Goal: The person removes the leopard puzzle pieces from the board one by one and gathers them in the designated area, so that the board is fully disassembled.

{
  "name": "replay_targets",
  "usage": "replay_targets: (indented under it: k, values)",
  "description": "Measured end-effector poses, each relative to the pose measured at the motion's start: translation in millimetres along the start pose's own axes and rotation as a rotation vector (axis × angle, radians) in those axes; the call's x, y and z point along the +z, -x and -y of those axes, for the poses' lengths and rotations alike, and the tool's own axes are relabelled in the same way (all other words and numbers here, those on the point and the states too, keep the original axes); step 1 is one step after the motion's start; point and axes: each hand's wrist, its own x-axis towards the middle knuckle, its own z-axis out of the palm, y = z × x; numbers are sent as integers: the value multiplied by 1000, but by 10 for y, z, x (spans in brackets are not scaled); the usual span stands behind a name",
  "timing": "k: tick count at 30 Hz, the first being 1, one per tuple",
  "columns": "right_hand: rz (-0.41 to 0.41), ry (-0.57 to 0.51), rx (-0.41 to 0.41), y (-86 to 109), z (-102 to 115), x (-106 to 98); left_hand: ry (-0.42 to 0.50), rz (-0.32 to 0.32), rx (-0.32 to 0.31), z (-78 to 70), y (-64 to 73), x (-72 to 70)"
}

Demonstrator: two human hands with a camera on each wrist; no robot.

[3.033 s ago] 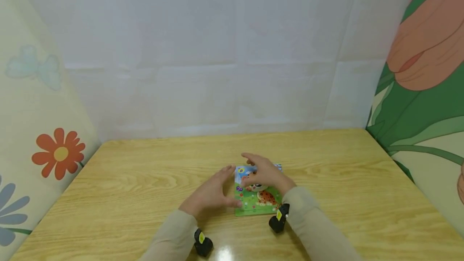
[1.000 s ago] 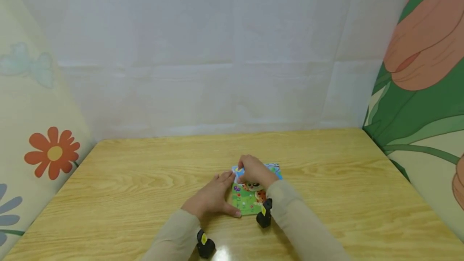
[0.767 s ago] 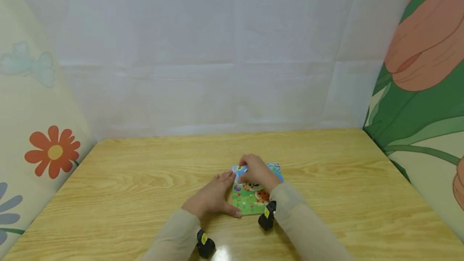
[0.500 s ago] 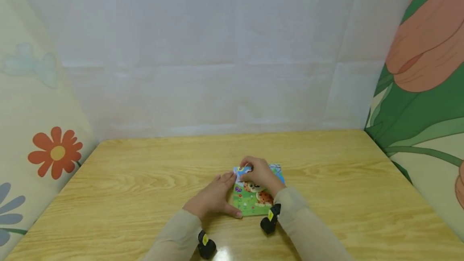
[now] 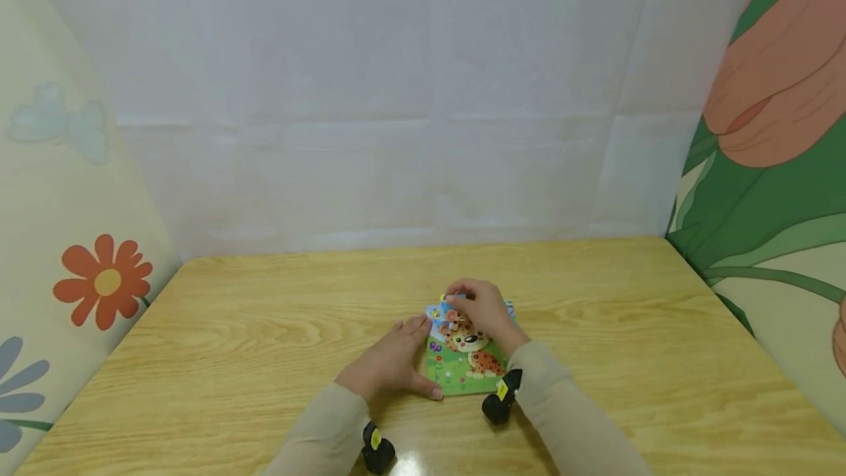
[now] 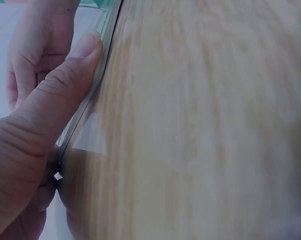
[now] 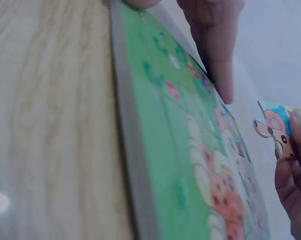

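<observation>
A jigsaw puzzle (image 5: 452, 386) showing a spotted leopard cub on green grass lies flat on the table. My left hand (image 5: 390, 360) is at its left side, fingers and thumb spread along the edge; in the left wrist view the thumb (image 6: 65, 82) lies right at the board's edge. My right hand (image 5: 487, 314) is over the top of the puzzle. Between thumb and fingers it pinches a puzzle piece (image 7: 278, 131), printed with blue sky, an ear and an eye. In the right wrist view this piece is apart from the board, its rounded tab sticking out.
The wood-grain table (image 5: 277, 314) runs back to a white cloth backdrop (image 5: 363, 131). Flower-printed panels (image 5: 106, 281) stand along the left and right sides. Each sleeve carries a black wrist camera (image 5: 378, 450) close above the table.
My left hand has settled along the puzzle's left edge. My right hand has reached down to the puzzle's upper left, taken hold of a piece, and lifted it up and back.
</observation>
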Motion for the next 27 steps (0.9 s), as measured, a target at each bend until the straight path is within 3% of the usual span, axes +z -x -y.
replay_targets:
  k: [5, 12, 18, 23, 27]
  values:
    - [-43, -12, -6, 3, 13, -81, -2, -3, -4, -5, 7, -5]
    - [-57, -156, 97, 33, -25, -211, -8, -7, 3, -3, 3, -3]
    - [-106, -169, 149, 29, -101, -325, -14, -13, 16, 5, -1, 0]
    - [-121, -305, 227, 49, -165, -421, -22, -7, 7, 2, -7, 4]
    - [-157, -309, 211, 84, -213, -499, -22, -1, -3, -9, -1, 1]
